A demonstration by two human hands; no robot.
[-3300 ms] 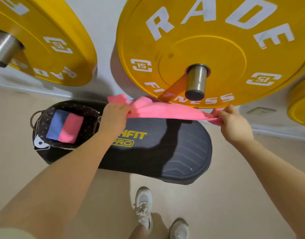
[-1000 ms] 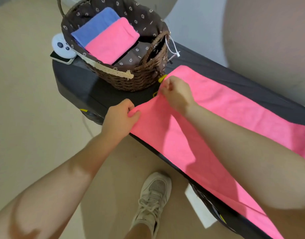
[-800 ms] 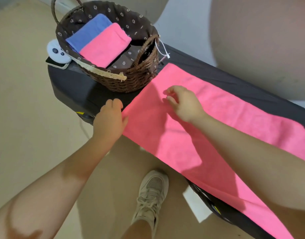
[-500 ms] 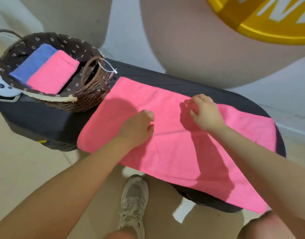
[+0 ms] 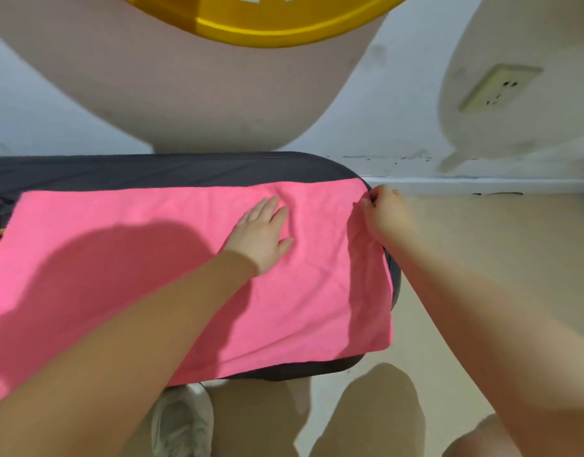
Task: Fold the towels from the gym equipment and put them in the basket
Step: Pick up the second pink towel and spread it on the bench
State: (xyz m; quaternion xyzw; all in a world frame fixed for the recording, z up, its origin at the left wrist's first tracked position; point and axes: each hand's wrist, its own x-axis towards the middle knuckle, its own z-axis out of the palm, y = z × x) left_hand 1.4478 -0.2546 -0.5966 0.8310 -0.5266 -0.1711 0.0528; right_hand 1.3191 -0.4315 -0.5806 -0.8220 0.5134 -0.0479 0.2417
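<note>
- The left hand [image 5: 262, 237] lies flat, fingers straight and spread, pressing on the pink towel [image 5: 158, 278].
- The right hand [image 5: 384, 214] pinches the towel's far right corner, fingers curled.
- The towel is spread across the dark surface [image 5: 171, 169]; its right edge overhangs the rounded end.
- Bare floor [image 5: 482, 245] opens to the right.
- A yellow weight plate [image 5: 260, 21] hangs above; its white lettering is cut off, unreadable.

A dark padded bench [image 5: 171, 169] with a rounded right end is seen standing on a beige floor [image 5: 475, 245]. A pink towel [image 5: 125, 258] is spread flat along it, reaching the right end and overhanging the near edge; a strip along the far edge is left bare.
</note>
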